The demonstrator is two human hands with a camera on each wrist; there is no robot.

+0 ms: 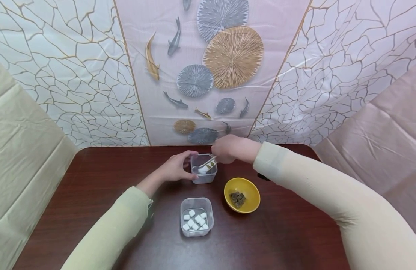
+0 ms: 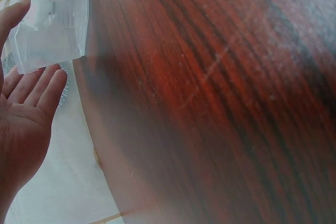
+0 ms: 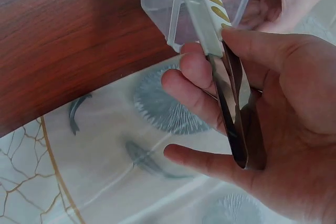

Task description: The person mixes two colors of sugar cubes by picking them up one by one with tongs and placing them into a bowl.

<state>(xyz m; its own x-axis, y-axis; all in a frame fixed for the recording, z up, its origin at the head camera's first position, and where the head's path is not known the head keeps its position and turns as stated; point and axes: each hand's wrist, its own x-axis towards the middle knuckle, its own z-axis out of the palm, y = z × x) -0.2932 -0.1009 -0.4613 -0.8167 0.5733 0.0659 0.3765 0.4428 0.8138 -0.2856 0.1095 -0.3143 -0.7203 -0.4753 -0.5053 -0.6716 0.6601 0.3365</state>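
Note:
At the table's far side stands a clear plastic container [image 1: 204,178]. My left hand [image 1: 175,167] holds it from the left, thumb at the near wall and fingers toward the far wall; in the left wrist view the fingers [image 2: 51,90] look fairly straight. My right hand [image 3: 294,87] grips small metal tongs [image 3: 236,114] with white, gold-marked tips. Those tips reach down into this container, where something white [image 1: 202,170] shows at their ends; whether they pinch it is unclear. Nearer to me, a second clear container [image 1: 196,201] has several white cubes [image 1: 195,220] in it.
To the right sits a yellow bowl [image 1: 252,195] with several brown cubes [image 1: 238,199] inside. All stand on a dark reddish wooden table [image 1: 154,240]. A patterned cloth backdrop [image 1: 228,108] rises right behind the table's far edge, close to the right hand.

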